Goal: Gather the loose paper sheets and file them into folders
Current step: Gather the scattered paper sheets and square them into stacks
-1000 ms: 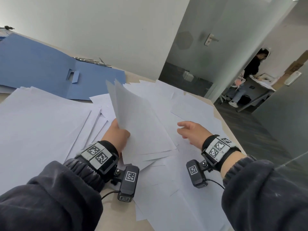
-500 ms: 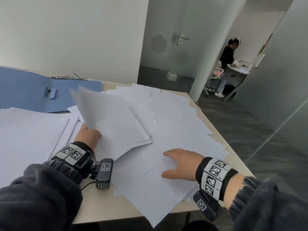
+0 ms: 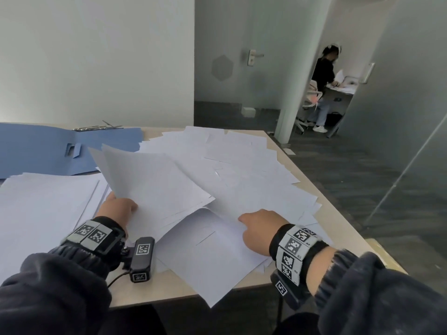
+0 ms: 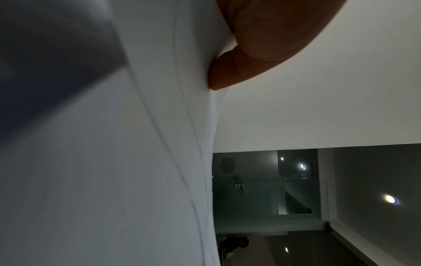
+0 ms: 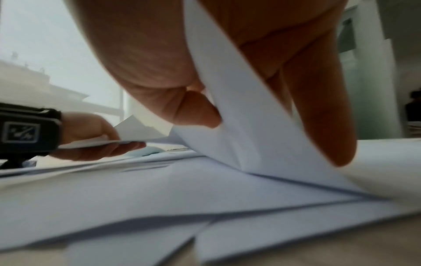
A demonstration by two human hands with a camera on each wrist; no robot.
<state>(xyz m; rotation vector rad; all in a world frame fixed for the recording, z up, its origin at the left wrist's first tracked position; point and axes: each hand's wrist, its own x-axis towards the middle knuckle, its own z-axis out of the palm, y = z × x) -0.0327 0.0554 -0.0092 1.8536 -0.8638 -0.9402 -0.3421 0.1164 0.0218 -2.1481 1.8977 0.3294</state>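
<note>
Office — glass partitions (image 3: 408,97), desk (image 3: 343,213) w/ papers (image 3: 242,170), blue folder (image 3: 36,151).

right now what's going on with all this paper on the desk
A person is gathering loose sheets. The left hand holds a small stack of sheets raised off the table, while the right hand pinches the edge of another sheet from the scattered pile. The open blue folder lies at the far left, nothing filed yet.

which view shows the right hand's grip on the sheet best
The right wrist view: the right hand pinches a sheet between thumb and fingers, its edge lifted off the pile. The head view shows only the back of that hand on the sheets, the pinch hidden. The left wrist view does not show it.
</note>
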